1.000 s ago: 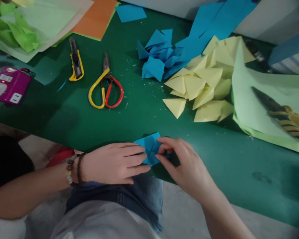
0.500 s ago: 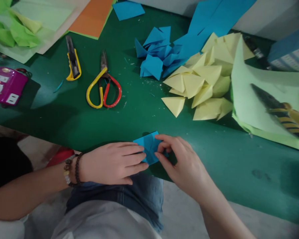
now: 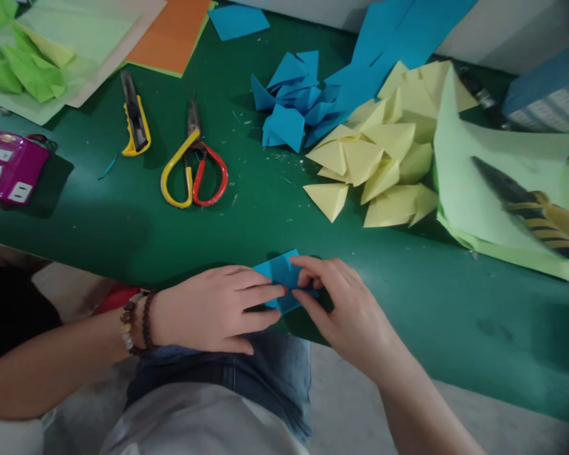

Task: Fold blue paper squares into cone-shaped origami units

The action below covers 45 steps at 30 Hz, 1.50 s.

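A small folded piece of blue paper (image 3: 283, 268) lies at the front edge of the green table (image 3: 246, 234). My left hand (image 3: 222, 308) rests flat on its left part, palm down, fingers stretched out and somewhat apart. At the right side of the paper, my right hand (image 3: 336, 297) pinches it between thumb and fingers, and part of the paper is hidden beneath the fingers.
Behind are scissors (image 3: 200, 165), a yellow cutter (image 3: 136, 120), folded blue pieces (image 3: 289, 95) and folded yellow pieces (image 3: 370, 151). Pliers (image 3: 540, 212) lie on green sheets (image 3: 493, 151) at right. A purple socket box (image 3: 14, 165) stands at left.
One finger of my left hand has stretched further right across the blue paper, near my right fingertips. The view has shifted slightly, so the table items appear a little further left.
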Each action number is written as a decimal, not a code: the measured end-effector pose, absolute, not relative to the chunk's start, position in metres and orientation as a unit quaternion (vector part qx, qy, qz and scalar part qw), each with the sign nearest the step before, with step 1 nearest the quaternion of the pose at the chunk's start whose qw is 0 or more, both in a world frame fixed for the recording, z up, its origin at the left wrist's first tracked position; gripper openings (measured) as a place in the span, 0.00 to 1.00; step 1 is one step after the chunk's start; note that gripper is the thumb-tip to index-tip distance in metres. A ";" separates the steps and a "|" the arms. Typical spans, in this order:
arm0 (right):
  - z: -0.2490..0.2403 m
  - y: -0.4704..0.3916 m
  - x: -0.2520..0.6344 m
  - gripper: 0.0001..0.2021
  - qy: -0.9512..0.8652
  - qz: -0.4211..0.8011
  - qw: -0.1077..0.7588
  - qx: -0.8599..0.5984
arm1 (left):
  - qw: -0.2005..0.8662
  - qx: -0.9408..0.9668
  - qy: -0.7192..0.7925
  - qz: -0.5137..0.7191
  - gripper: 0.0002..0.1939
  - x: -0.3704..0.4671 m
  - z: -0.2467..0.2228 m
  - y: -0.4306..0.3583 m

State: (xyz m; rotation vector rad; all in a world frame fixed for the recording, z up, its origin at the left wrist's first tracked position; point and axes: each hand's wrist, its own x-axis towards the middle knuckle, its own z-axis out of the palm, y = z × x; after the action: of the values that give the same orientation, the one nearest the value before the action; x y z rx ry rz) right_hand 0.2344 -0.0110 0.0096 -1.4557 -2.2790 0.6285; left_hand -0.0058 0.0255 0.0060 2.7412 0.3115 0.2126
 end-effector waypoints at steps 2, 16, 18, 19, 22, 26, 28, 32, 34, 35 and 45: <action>0.010 -0.011 0.234 0.15 -0.805 0.228 0.183 -0.517 | 0.187 0.973 0.108 0.078 0.22 -0.006 0.005 0.026; 0.008 -0.010 0.235 0.13 -0.814 0.211 0.191 -0.507 | 0.183 0.974 0.114 0.073 0.23 -0.005 0.007 0.025; 0.008 -0.014 0.237 0.12 -0.823 0.181 0.205 -0.497 | 0.181 0.974 0.120 0.067 0.24 -0.005 0.007 0.024; 0.009 -0.017 0.238 0.12 -0.823 0.162 0.218 -0.498 | 0.180 0.974 0.122 0.064 0.25 -0.004 0.008 0.023; 0.014 -0.036 0.236 0.12 -0.781 0.132 0.256 -0.554 | 0.179 0.975 0.121 0.060 0.26 -0.004 0.008 0.022; 0.018 -0.071 0.220 0.11 -0.723 0.210 0.265 -0.603 | 0.184 0.973 0.127 0.054 0.25 -0.003 0.010 0.022; 0.017 -0.083 0.211 0.09 -0.710 0.235 0.265 -0.608 | 0.187 0.972 0.128 0.054 0.24 -0.003 0.012 0.023; 0.010 -0.089 0.205 0.08 -0.674 0.249 0.280 -0.637 | 0.184 0.973 0.126 0.052 0.24 -0.003 0.013 0.024; 0.008 -0.089 0.210 0.08 -0.650 0.240 0.290 -0.660 | 0.182 0.974 0.126 0.056 0.25 -0.003 0.013 0.024; 0.007 -0.089 0.213 0.08 -0.636 0.229 0.294 -0.676 | 0.182 0.973 0.126 0.059 0.25 -0.003 0.013 0.024; 0.005 -0.066 0.233 0.04 -0.696 0.030 0.243 -0.675 | 0.188 0.972 0.120 0.070 0.25 -0.005 0.009 0.026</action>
State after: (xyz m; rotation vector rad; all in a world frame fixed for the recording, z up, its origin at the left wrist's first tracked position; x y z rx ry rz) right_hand 0.2329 -0.0659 0.0055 -1.8439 -1.9027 0.0829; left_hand -0.0049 0.0256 0.0090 2.7352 0.3378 0.1960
